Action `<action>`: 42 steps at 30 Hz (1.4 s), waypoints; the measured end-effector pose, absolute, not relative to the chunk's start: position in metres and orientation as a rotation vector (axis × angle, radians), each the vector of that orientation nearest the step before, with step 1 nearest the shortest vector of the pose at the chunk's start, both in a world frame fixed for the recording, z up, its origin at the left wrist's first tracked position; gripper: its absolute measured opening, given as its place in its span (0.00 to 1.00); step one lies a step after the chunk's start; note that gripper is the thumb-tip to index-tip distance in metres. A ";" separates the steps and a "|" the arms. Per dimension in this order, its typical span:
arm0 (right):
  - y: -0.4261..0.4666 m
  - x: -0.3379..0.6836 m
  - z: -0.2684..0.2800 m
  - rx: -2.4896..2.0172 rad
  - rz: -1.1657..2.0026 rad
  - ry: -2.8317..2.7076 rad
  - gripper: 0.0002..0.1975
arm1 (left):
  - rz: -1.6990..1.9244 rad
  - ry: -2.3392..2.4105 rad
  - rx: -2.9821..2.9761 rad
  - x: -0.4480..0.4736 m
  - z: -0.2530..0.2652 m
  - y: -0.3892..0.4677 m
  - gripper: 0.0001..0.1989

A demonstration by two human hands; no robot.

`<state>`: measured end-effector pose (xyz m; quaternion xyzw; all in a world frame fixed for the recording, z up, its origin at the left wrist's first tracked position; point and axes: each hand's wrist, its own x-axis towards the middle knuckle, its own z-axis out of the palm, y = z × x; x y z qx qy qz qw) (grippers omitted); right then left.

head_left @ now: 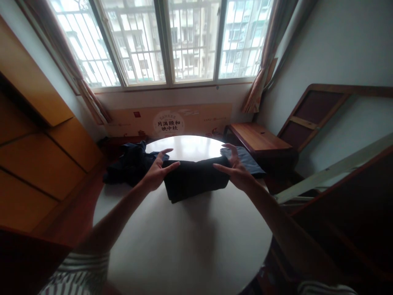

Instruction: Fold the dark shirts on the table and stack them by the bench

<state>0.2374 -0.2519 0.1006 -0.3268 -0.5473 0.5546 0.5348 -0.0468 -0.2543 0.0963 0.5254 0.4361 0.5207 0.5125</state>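
Observation:
A folded black garment (196, 180) is held up between my two hands, its lower edge close above the white round table (172, 241). My left hand (156, 174) grips its left end, with the thumb on the near face. At the right end my right hand (238, 171) has hold of it the same way, thumb pointing inward. The other fingers are partly hidden behind the cloth. What kind of garment it is cannot be made out.
Crumpled dark blue clothes (127, 164) lie at the table's far left edge. A folded grey-blue garment (245, 160) rests at the far right. Beyond stand a low wooden table (258, 137) and a printed cardboard panel (196, 116) under the window.

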 end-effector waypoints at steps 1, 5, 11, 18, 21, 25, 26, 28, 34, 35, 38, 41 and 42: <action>-0.258 0.238 0.109 -0.737 1.314 -1.309 0.41 | 1.221 1.008 1.250 -0.050 0.106 -0.260 0.40; -0.245 0.231 0.108 -0.850 1.343 -1.273 0.41 | 1.090 1.064 1.120 -0.054 0.104 -0.241 0.34; -0.203 0.216 0.044 -1.317 1.492 -1.181 0.53 | 0.922 1.427 0.945 -0.057 0.042 -0.193 0.35; -0.200 0.227 0.026 -1.259 1.370 -1.325 0.63 | 0.781 1.389 1.223 -0.064 0.032 -0.224 0.54; -0.200 0.235 0.027 -1.242 1.366 -1.429 0.62 | 0.783 1.340 1.261 -0.068 0.027 -0.232 0.52; -0.203 0.235 0.038 -1.458 0.867 -1.762 0.46 | 0.983 1.532 1.637 -0.065 0.029 -0.238 0.32; -0.204 0.230 0.041 -1.497 0.647 -1.837 0.39 | 1.051 1.541 1.814 -0.060 0.031 -0.240 0.26; -0.207 0.215 0.043 -1.441 0.315 -2.001 0.29 | 1.047 1.420 2.159 -0.048 0.033 -0.245 0.20; -0.219 0.187 0.001 -1.242 0.173 -2.515 0.31 | 0.489 1.341 2.591 -0.032 0.000 -0.263 0.30; -0.220 0.191 -0.007 -1.310 0.152 -2.517 0.32 | 0.432 1.382 2.627 -0.036 -0.007 -0.266 0.31; -0.217 0.211 -0.018 -1.522 0.150 -2.475 0.36 | 0.335 1.469 2.656 -0.050 -0.019 -0.273 0.32; -0.201 0.230 -0.007 -1.589 0.261 -2.481 0.38 | 0.453 1.447 2.595 -0.062 -0.015 -0.261 0.30; -0.193 0.235 0.000 -1.578 0.311 -2.488 0.38 | 0.548 1.454 2.549 -0.065 -0.012 -0.251 0.30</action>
